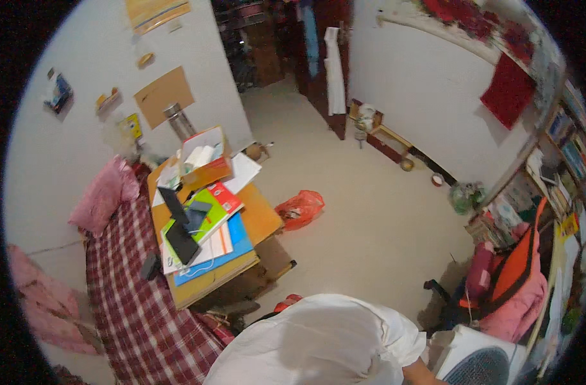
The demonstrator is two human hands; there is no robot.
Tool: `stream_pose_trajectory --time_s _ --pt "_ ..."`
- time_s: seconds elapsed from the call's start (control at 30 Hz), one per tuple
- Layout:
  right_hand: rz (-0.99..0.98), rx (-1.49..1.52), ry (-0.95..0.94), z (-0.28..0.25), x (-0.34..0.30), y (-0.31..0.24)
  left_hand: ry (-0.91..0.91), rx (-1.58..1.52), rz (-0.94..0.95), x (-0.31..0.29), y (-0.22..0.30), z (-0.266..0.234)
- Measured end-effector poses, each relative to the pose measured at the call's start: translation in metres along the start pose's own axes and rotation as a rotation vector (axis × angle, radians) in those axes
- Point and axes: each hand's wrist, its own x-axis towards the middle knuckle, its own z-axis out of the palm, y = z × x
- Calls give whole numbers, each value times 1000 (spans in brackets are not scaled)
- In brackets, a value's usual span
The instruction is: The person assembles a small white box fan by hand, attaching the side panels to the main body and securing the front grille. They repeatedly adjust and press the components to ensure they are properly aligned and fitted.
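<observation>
Neither my left hand nor my right hand is in the head view. My white shirt (306, 340) fills the lower middle. A short piece of my right forearm (419, 372) comes out of the sleeve (402, 333) and runs off the lower edge. Close beside that forearm stands a white boxy thing (456, 350) with a round grey grille (479, 371), cut off at the bottom. What my right hand touches, if anything, is out of sight.
A wooden desk (264, 218) at left bears books, dark devices and an orange box (209, 172). Behind it lies a plaid bed cover (123, 269). A red plastic bag (301, 209) rests on the floor. At right are an orange-and-pink chair (514, 276) and bookshelves (565, 144); a door (325, 70) stands ajar.
</observation>
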Motion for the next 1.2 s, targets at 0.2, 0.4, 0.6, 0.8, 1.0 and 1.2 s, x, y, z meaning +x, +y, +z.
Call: stream_pose_trajectory --time_s 0.2,0.4,0.6,0.8,1.0,1.2 --pt "-7 -79 -98 45 -5 -4 44 18 62 -23 -10 -16" --pt "-37 -126 -110 52 -21 -10 5 29 73 -38 -11 -53" --pt "-61 -164 -86 43 -36 -16 -50 -39 91 -52 -1 -81" --pt "-85 -146 -46 11 -44 -26 -286 -301 -6 -66 6 -132" --pt "-109 -5 122 -71 -63 -24 -106 -328 -865 -155 50 -289" --pt "-165 233 398 -170 -99 12 182 337 -1805 -262 146 -466"
